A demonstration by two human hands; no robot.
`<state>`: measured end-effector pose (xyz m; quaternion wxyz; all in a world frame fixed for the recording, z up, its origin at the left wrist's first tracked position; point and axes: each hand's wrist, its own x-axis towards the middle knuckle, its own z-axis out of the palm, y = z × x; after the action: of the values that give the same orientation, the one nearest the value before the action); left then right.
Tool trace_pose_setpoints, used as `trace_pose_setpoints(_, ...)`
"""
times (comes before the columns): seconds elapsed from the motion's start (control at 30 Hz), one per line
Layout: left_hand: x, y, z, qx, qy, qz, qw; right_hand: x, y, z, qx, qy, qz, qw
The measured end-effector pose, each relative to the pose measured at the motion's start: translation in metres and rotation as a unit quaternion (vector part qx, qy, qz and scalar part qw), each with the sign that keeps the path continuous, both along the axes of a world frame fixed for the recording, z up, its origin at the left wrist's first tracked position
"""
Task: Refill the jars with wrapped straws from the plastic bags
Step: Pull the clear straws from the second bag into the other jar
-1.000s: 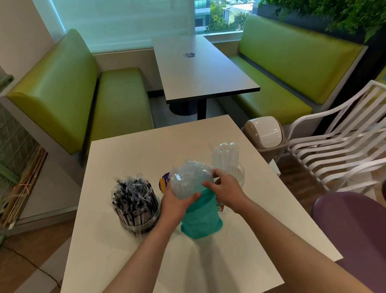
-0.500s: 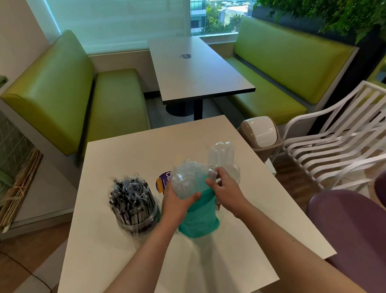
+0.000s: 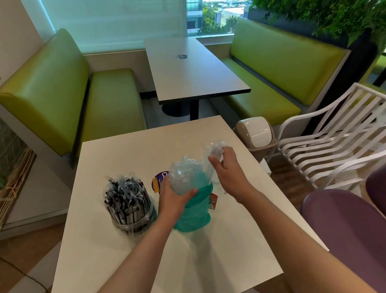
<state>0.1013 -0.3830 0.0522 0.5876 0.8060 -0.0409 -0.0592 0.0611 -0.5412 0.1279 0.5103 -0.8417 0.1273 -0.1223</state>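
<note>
At frame centre the left hand [image 3: 175, 198] grips an upright teal bag [image 3: 194, 215] on the table [image 3: 135, 270]; just right, the right hand [image 3: 227, 171] pinches clear straws [image 3: 214, 152] above a barely visible jar, long axes vertical.

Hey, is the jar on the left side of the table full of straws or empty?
Full. The clear jar is packed with dark wrapped straws standing upright, their wrapper tips sticking out above the rim.

Left hand [image 3: 174, 198] curled in a grasp, right hand [image 3: 229, 173] raised, fingers [image 3: 215, 165] pinching.
</note>
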Motion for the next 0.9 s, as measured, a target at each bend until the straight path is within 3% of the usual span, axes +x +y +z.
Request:
trace_pose_setpoints(0.13,0.001,0.0,0.0,0.011,0.005,-0.005,1.0,-0.002,-0.001,0.008,0.033,-0.011,0.008,0.999)
trace_pose_setpoints(0.33,0.003,0.002,0.001,0.01,0.014,-0.008,1.0,0.007,-0.019,0.049,0.048,-0.148,-0.086,0.984)
trace_pose_setpoints(0.5,0.004,0.0,0.0,0.011,0.017,-0.008,1.0,0.013,-0.035,0.066,0.035,-0.185,-0.154,0.97)
trace_pose_setpoints(0.67,0.005,-0.001,-0.001,0.016,0.02,-0.007,1.0,0.014,-0.037,0.048,-0.022,-0.132,-0.177,0.975)
trace_pose_setpoints(0.9,0.004,-0.002,-0.001,0.024,0.032,-0.009,0.999,0.018,-0.037,-0.008,-0.08,0.037,-0.124,0.988)
